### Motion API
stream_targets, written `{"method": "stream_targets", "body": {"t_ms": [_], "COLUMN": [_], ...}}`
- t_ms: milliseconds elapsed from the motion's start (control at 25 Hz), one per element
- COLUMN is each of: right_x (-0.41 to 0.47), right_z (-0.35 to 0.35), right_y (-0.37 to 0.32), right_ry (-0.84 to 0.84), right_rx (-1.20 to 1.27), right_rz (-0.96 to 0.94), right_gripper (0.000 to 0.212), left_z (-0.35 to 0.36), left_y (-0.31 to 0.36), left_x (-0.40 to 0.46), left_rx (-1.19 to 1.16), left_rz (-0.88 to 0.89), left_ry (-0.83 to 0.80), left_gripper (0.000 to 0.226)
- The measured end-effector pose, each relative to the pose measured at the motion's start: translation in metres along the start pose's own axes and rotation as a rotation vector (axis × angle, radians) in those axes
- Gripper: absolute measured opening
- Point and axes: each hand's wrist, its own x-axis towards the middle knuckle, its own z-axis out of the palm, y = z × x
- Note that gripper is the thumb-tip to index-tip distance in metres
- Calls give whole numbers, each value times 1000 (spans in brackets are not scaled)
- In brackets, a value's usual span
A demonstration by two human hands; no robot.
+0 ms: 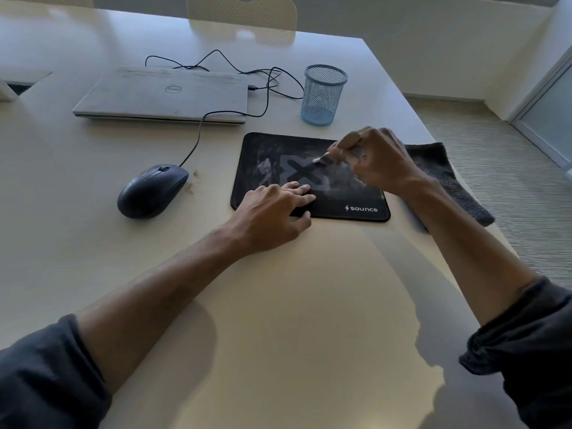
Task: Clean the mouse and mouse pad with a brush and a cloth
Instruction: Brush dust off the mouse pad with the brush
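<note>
mouse pad [309,181] lies on the surface, dusty; we judge brushing underway. right hand [376,159] pinches the brush [323,158], left hand [275,209] presses flat. mouse [151,190] and cloth [448,178] await; wiping remains.

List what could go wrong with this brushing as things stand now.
1. The brush may sweep pale dust off the mouse pad onto the cloth beside it, dirtying it before wiping.
2. Crumbs by the mouse could get missed.
3. The left hand covers part of the pad, leaving it unbrushed.
</note>
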Motion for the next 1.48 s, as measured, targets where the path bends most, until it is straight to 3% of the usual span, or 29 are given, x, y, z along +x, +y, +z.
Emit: {"method": "stream_targets", "body": {"t_ms": [120, 320, 640, 840, 1080, 1200, 1280, 1480], "right_x": [12, 29, 33, 30, 16, 17, 12, 7], "right_z": [-17, -16, -22, -13, -30, -27, -19, -34], "right_y": [6, 4, 7, 2, 0, -1, -3, 0], "right_ry": [-211, -29, -300, -100, -405, -198, -153, -425], "right_rx": [67, 65, 152, 207, 148, 169, 202, 134], "right_rz": [85, 54, 5, 49, -35, -17, -16, -52], "right_gripper": [25, 27, 22, 20, 14, 15, 15, 18], "left_z": [0, 1, 1, 0, 1, 2, 2, 1], "left_y": [0, -1, -2, -1, -2, -2, -2, -1], "left_x": [0, 1, 0, 0, 0, 0, -1, 1], "left_rx": [0, 0, -7, -4, 6, 3, 5, 3], "left_rz": [2, 3, -5, -2, 1, 2, 4, 2], "left_ry": [-7, -3, 0, -5, -5, -5, -7, -10], "left_gripper": [42, 43, 43, 43, 43, 43, 43, 43]}}
